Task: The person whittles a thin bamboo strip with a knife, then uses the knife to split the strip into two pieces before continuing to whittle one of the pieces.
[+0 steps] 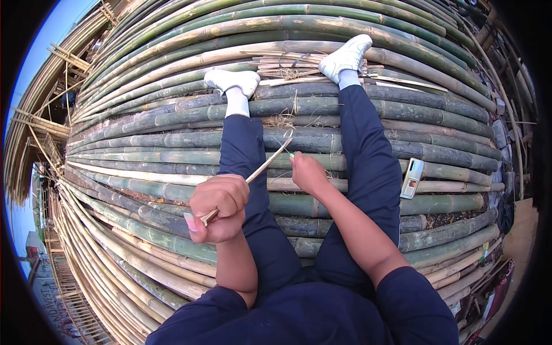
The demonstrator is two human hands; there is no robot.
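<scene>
Pale, slim bamboo stick [265,167] slants from near left to far right through the left hand [219,201], its grip closed in a fist around the near part. By the stick's far tip, the right hand [310,174] has curled fingers; its hold cannot be told. Beyond the stick lie curly tan shavings [280,121].

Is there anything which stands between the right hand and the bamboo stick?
Only a small green object at the fingertips of the right hand, too small to identify. Nothing else visible blocks the bamboo stick.
</scene>
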